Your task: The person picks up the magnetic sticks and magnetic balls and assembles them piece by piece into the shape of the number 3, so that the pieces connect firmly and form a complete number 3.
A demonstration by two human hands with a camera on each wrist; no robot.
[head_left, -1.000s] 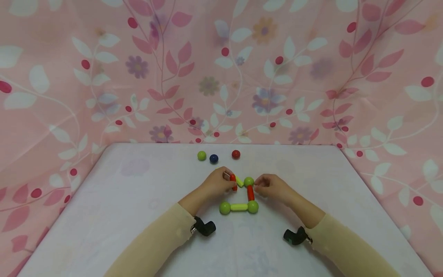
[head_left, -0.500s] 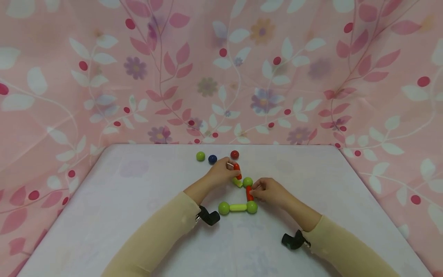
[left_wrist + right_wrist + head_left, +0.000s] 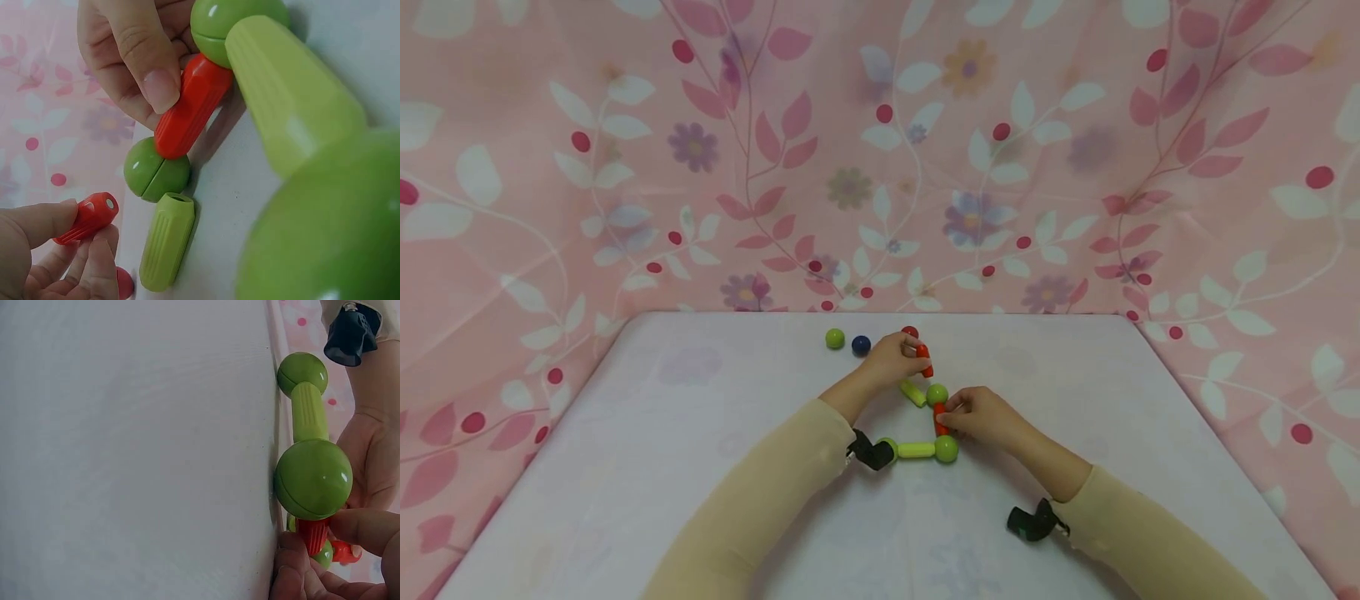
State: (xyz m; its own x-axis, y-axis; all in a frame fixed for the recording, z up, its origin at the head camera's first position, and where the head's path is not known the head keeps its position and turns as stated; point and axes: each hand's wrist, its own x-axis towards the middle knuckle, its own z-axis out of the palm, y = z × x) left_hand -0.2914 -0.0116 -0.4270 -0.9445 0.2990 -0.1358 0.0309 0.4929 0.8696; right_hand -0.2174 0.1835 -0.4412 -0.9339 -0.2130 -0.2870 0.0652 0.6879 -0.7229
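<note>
My left hand (image 3: 891, 358) pinches a red rod (image 3: 87, 219) between thumb and fingers, above the far part of the table; a pale disc shows in the rod's end. With thumb and fingers my right hand (image 3: 988, 415) grips another red rod (image 3: 194, 106), which joins a far green ball (image 3: 156, 170) to a near green ball (image 3: 946, 449). From that near ball a yellow-green rod (image 3: 917, 450) runs left to a third green ball (image 3: 302, 374), partly covered by the left wrist camera in the head view. A loose yellow-green rod (image 3: 167, 244) lies beside the far ball.
Toward the table's back edge lie a loose green ball (image 3: 835, 338), a dark blue ball (image 3: 861, 345) and a red ball (image 3: 910, 332), the last partly behind my left hand. A pink floral cloth (image 3: 880, 167) hangs behind the white table (image 3: 587, 458).
My left hand has carried its red rod away from me and slightly right, uncovering the loose yellow-green rod. The right hand, earlier beside the joined red rod, now grips it.
</note>
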